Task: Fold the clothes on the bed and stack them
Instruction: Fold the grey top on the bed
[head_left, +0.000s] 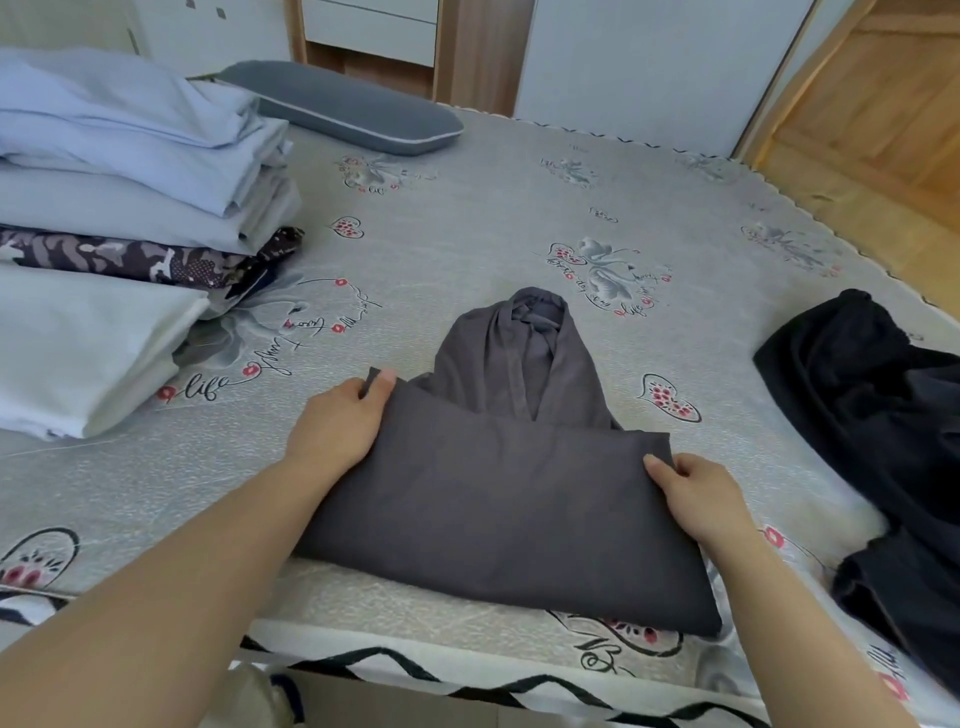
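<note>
On the left of the bed (467, 218), a stack of folded clothes (119, 218) already sits finished, so much of the task looks done. Nearer the middle, the left hand (337, 421) pinches the far left corner of a grey garment (509, 499), thumb on top, while the right hand (696, 499) grips its far right corner; the cloth lies half folded at the bed's near edge. Farther right, a black garment (872, 395) lies crumpled, seemingly still to fold. Between stack and grey garment, open bed gives room; the near edge sits close.
</note>
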